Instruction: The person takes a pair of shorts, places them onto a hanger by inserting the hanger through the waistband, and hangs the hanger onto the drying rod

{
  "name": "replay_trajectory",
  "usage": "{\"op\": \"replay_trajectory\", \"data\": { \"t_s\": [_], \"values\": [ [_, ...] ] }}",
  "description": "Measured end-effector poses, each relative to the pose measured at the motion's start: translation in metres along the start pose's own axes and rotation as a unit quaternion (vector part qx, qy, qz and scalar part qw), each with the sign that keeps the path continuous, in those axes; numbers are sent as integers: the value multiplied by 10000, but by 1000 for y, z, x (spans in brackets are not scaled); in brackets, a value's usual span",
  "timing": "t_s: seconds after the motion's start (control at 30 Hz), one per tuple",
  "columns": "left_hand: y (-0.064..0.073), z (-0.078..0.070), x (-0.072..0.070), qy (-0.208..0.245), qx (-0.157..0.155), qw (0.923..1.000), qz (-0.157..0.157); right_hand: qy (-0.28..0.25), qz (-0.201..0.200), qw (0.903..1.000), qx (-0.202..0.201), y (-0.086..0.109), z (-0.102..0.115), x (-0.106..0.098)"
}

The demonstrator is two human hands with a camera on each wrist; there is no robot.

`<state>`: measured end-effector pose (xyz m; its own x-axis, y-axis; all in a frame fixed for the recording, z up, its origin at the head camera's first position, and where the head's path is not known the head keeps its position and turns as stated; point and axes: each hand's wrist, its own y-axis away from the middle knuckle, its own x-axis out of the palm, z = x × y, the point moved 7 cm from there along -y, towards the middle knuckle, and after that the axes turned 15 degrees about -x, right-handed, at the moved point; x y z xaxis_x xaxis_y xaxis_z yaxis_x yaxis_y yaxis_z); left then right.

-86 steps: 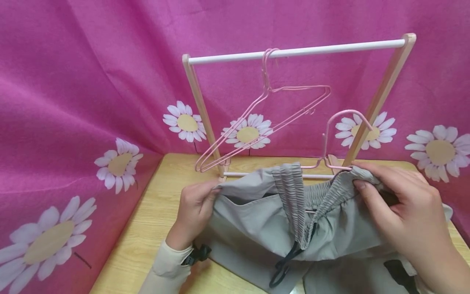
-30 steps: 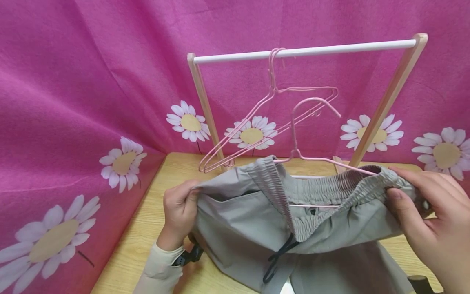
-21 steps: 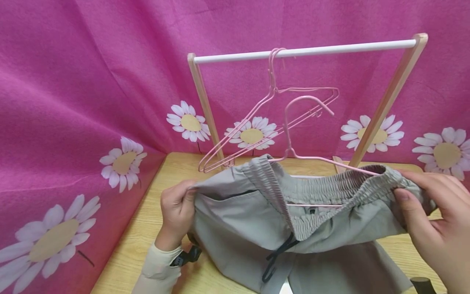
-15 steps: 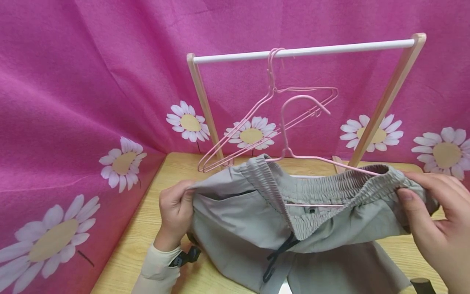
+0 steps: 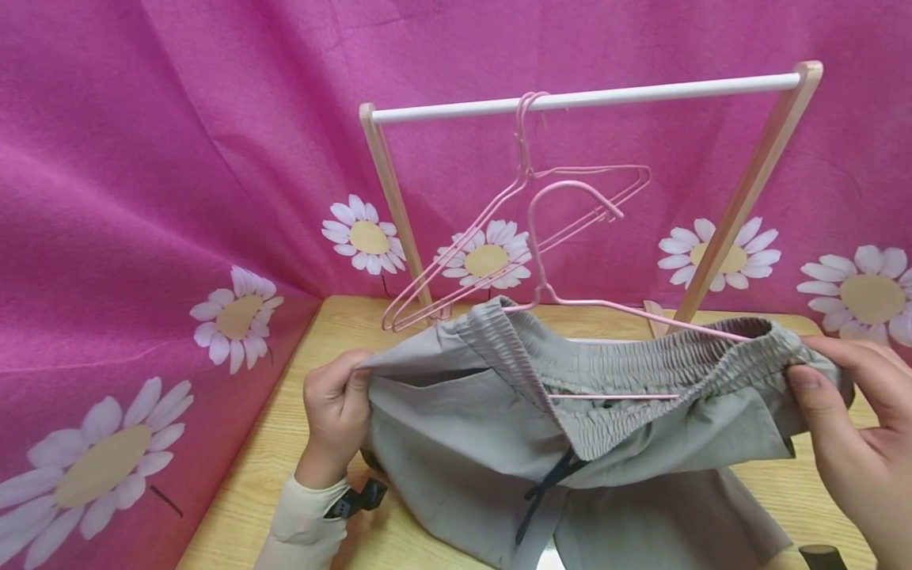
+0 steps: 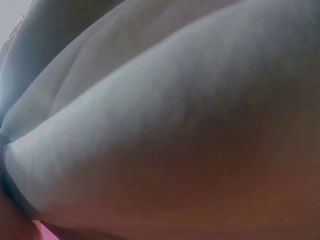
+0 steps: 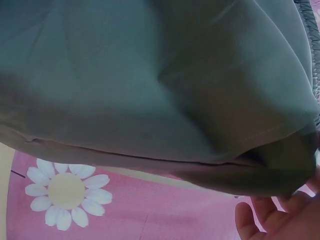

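Note:
Grey trousers (image 5: 456, 427) with an elastic waistband and a dark drawstring (image 5: 545, 491) are stretched between my hands. A pink wire hanger (image 5: 606, 302) sits inside the waistband; its hook rises above and its lower bar crosses the opening. My left hand (image 5: 336, 412) pinches the trousers' left side near the pocket. On the other side, my right hand (image 5: 855, 419) grips the waistband's right end, thumb in front. Grey fabric (image 6: 165, 95) fills most of the left wrist view. In the right wrist view, fingers (image 7: 267, 212) of my right hand show beside the trousers' edge.
Behind the trousers stands a wooden rack with a white rail (image 5: 641, 94). Pink hangers (image 5: 523, 134) hang from that rail. A wooden table (image 5: 264, 443) lies below, and pink daisy-printed cloth (image 5: 235, 103) encloses the back and left.
My hands have moved apart, spreading the waistband wider. The hanger inside the trousers has shifted left and up, and more of its right shoulder and lower bar shows.

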<state>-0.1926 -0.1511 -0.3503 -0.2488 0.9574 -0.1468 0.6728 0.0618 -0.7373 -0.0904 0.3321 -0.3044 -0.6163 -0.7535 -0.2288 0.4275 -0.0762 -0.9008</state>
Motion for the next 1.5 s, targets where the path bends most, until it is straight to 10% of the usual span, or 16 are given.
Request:
{"op": "replay_trajectory", "data": {
  "t_s": [0.47,0.73,1.5],
  "values": [
    [1,2,-1,-25,-66,10000,56,-1,197,9997,166,4,-5,-1],
    [1,2,0,49,4,9999,159,-280,43,9989,-376,-4,8,7],
    [10,3,10,247,21,9992,315,323,268,9987,303,4,8,14]
  ]
}}
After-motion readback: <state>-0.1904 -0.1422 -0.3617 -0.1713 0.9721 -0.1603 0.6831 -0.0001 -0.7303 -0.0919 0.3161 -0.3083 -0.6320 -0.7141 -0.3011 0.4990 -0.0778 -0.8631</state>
